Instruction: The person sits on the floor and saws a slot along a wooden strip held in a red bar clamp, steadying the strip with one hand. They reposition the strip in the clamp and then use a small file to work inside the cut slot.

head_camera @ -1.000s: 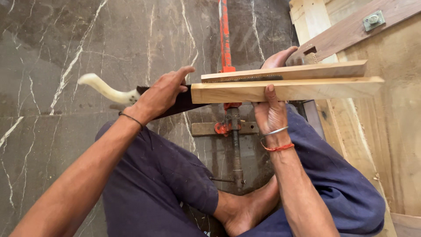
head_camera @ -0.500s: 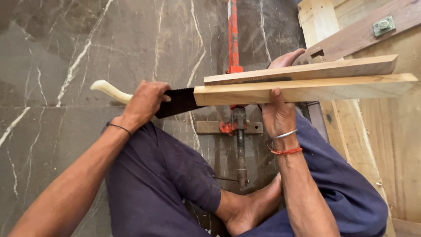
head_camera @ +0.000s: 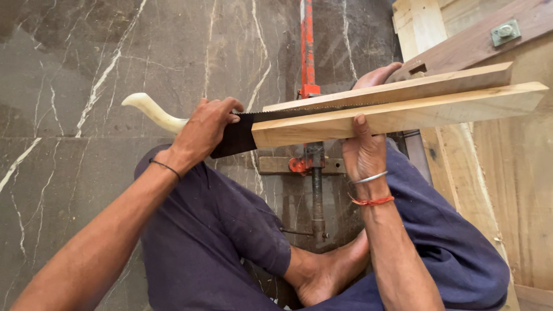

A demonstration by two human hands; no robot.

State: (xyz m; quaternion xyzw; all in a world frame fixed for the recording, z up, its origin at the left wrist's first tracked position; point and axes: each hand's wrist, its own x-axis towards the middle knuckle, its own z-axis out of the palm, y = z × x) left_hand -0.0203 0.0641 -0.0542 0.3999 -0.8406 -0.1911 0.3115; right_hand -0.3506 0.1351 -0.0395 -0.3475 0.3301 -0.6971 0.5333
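While the left hand (head_camera: 204, 128) grips the saw (head_camera: 242, 133), its blade sits between two planks (head_camera: 403, 109). The right hand (head_camera: 364, 151) clasps the near plank.

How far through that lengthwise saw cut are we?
Done: the saw blade lies buried lengthwise between the two halves of the board; I cannot tell how far the kerf reaches. In hand: left hand grips the saw handle, right hand steadies the board. Left: any uncut remainder.

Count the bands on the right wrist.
2. A silver bangle sits nearest the right hand, which grips the plank; a red thread lies just below it on the forearm. More may be hidden on the underside.
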